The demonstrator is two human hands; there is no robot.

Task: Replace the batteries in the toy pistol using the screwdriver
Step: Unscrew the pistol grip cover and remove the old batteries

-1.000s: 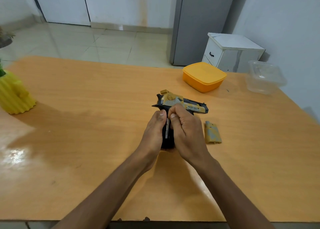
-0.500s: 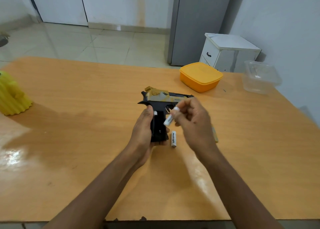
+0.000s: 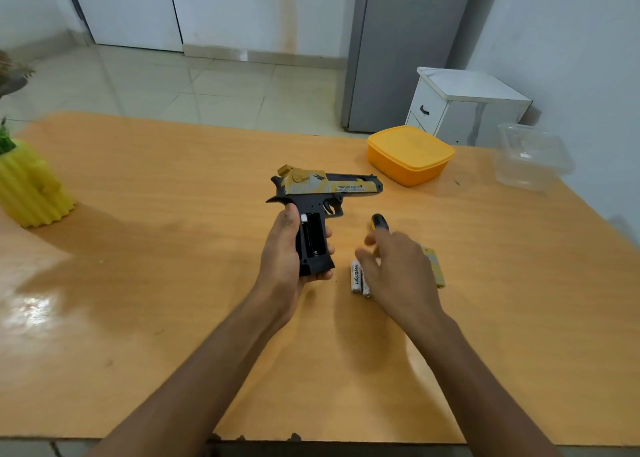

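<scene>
Black-and-gold plastic toy pistol (image 3: 323, 193) shows its open grip compartment, clasped by the left hand (image 3: 284, 249). Right hand (image 3: 398, 269) hovers, fingers loosely spread, over two white batteries (image 3: 358, 278).

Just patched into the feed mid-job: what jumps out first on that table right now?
The toy pistol, gold and black, is held up at mid-table by the left hand around its grip, the battery bay open and looking empty. Just right of it, two white batteries lie side by side on the table under the open right hand. A lidded orange container sits further back to the right.
</scene>
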